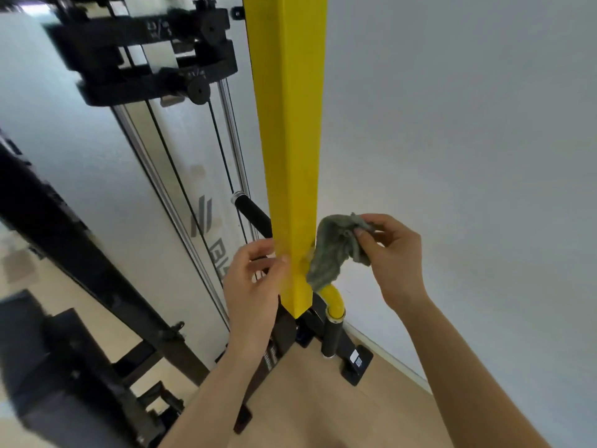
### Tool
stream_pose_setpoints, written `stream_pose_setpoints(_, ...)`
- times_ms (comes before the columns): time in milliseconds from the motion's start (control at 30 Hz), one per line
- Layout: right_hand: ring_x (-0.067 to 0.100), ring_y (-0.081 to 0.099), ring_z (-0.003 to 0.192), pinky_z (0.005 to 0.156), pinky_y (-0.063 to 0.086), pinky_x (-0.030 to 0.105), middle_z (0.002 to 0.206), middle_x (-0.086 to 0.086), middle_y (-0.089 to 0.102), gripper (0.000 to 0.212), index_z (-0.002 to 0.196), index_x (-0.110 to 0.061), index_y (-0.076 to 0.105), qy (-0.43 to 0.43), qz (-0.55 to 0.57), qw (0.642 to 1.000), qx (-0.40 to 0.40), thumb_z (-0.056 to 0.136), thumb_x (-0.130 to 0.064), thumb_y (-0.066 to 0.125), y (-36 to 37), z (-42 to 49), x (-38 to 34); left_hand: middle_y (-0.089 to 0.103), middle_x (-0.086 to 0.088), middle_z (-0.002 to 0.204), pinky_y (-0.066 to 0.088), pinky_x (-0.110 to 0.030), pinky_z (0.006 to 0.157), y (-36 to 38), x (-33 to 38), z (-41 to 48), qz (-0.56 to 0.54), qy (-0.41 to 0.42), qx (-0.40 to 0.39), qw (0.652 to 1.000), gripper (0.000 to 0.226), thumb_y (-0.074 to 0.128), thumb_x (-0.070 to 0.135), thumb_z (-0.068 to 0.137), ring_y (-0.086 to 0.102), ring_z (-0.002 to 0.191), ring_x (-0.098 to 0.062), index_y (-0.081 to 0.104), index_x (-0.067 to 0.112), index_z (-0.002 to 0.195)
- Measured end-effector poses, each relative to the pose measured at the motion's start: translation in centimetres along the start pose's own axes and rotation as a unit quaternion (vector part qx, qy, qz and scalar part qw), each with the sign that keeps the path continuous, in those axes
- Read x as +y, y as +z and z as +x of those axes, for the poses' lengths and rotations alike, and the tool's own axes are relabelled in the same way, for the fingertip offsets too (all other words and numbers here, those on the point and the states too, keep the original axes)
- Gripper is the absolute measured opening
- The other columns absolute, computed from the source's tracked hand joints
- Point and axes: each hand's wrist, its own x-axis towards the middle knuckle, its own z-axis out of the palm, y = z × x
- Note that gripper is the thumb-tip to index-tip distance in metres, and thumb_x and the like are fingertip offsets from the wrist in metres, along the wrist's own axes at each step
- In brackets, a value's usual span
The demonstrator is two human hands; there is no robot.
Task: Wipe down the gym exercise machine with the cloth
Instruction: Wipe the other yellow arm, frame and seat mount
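White wall point(452, 124) behind yellow post point(290, 156), crumpled grey-green cloth point(332, 253)

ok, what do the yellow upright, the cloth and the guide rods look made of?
Yellow upright: probably painted or powder-coated steel square tube; even satin yellow, crisp corners. Cloth: soft textile, maybe microfibre, matte grey-green; it crumples and droops from the right hand. Guide rods: bare polished or chromed metal, judging by bright streaky highlights.
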Motion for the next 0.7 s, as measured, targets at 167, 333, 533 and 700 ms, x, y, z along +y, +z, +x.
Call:
stream_pose_setpoints(167,0.015,0.072,0.091,0.077,0.059,0.028,0.108,-0.002,0.075,0.038,0.113,-0.03,0.073,0.058,-0.02,0.984,-0.169,0.094,0.001,0.061,2.6,1.5,3.1,0.058,0.027,0.131,0.054,-0.01,0.084,2.0,0.2,0.8,0.046,0.041,-0.004,0.998,0.054,0.076,0.027,0.09,0.055,0.121,0.007,0.053,0.041,0.137)
stream_pose_setpoints(333,0.005,0.07,0.1,0.079,0.057,0.022,0.117,-0.009,0.072,0.041,0.133,-0.019,0.066,0.075,0.008,0.962,-0.262,0.096,0.0,0.058,2.8,1.8,5.4,0.063,0.018,0.129,0.05,-0.006,0.082,2.6,0.1,1.1,0.067,0.06,0.038,0.995,0.05,0.075,0.026,0.091,0.06,0.12,-0.001,0.054,0.037,0.136)
stream_pose_setpoints(533,0.019,0.067,0.113,0.091,0.057,0.03,0.125,-0.002,0.07,0.047,0.134,-0.014,0.063,0.064,0.096,0.934,-0.337,0.093,0.009,0.058,1.9,5.2,3.4,0.065,0.019,0.127,0.052,-0.008,0.081,2.7,0.2,1.1,0.093,0.052,0.047,0.993,0.051,0.077,0.028,0.089,0.062,0.118,0.0,0.055,0.04,0.134)
stream_pose_setpoints(700,0.026,0.063,0.121,0.095,0.056,0.035,0.133,0.004,0.065,0.048,0.14,-0.008,0.055,0.034,0.148,0.898,-0.413,0.095,0.008,0.057,1.5,8.9,-1.3,0.068,0.022,0.12,0.057,-0.018,0.081,2.3,0.9,1.3,0.111,0.028,0.033,0.993,0.05,0.079,0.031,0.086,0.065,0.112,0.0,0.056,0.046,0.128)
